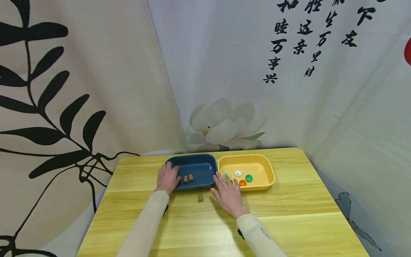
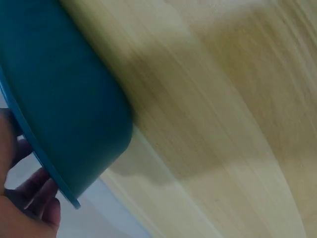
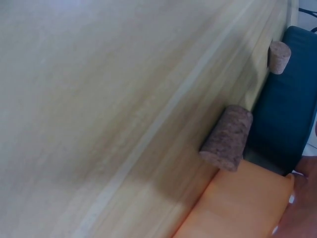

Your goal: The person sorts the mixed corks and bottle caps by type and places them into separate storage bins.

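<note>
My left hand (image 1: 167, 177) reaches over the left side of the blue tray (image 1: 202, 161), its fingers bent inside the rim. In the left wrist view these fingers (image 2: 43, 193) show past the tray's edge; I cannot tell what they hold. Two corks (image 1: 188, 178) are in the tray near that hand. My right hand (image 1: 229, 197) has its fingers spread over the near left corner of the yellow tray (image 1: 269, 182). Beneath them, light green caps are partly hidden. Beside them lie a white cap (image 1: 238, 173), a green cap (image 1: 248, 178) and an orange cap (image 1: 242, 183).
On the wooden table (image 1: 289, 214), a cork (image 1: 200, 197) stands in front of the blue tray. The right wrist view shows another cork (image 3: 229, 139) close to the yellow tray's near side. Printed cloth (image 1: 224, 71) hangs behind the table.
</note>
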Motion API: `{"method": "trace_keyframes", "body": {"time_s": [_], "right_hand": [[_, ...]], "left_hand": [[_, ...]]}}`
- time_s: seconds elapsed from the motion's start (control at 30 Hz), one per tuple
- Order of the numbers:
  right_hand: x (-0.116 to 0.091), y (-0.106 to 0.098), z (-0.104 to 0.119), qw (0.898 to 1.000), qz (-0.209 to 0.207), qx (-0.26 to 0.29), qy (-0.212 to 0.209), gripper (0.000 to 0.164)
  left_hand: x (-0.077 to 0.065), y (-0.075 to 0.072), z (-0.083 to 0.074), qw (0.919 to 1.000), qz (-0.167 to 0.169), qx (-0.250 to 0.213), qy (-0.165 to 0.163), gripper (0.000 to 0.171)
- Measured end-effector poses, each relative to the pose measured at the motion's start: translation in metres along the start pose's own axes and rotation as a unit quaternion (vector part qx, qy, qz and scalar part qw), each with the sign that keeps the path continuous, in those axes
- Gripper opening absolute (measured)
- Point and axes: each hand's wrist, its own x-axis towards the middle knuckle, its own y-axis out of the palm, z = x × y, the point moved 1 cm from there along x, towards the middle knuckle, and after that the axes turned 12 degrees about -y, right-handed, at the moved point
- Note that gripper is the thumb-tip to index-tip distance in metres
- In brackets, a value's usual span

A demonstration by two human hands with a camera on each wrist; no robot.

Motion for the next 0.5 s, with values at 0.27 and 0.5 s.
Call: {"method": "trace_keyframes", "body": {"time_s": [0.27, 0.5], "right_hand": [[0.0, 0.001, -0.001, 1.0, -0.004, 0.023, 0.007, 0.06], [-0.003, -0.008, -0.005, 0.994, -0.067, 0.088, 0.011, 0.059]], "left_hand": [[-0.017, -0.004, -0.009, 0.9946, -0.047, -0.088, 0.028, 0.055], [-0.038, -0.006, -0.016, 0.9927, -0.048, -0.1, 0.046, 0.058]]}}
